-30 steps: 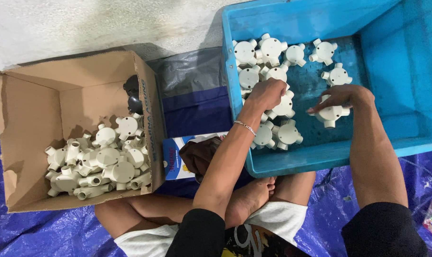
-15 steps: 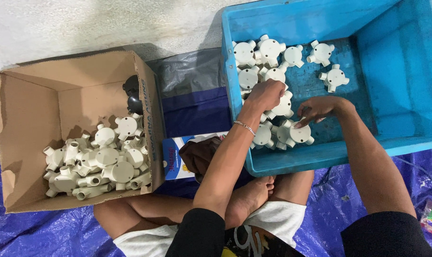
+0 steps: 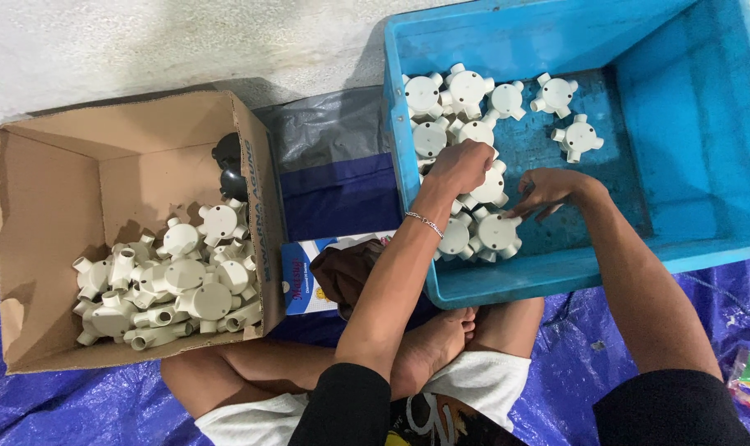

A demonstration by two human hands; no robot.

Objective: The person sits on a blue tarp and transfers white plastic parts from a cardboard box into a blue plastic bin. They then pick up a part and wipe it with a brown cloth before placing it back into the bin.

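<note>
The right hand (image 3: 552,192) has let go of its white fitting (image 3: 499,234), fingers now loose beside it; the left hand (image 3: 461,165) seems curled on another in the blue crate (image 3: 688,124).

We see a cardboard box (image 3: 53,206) heaped with cream fittings (image 3: 164,285) on a blue tarpaulin (image 3: 61,405), a dark object (image 3: 229,157) in its far corner (too shadowed to identify), and a grey plastic sheet (image 3: 329,128) alongside.
</note>
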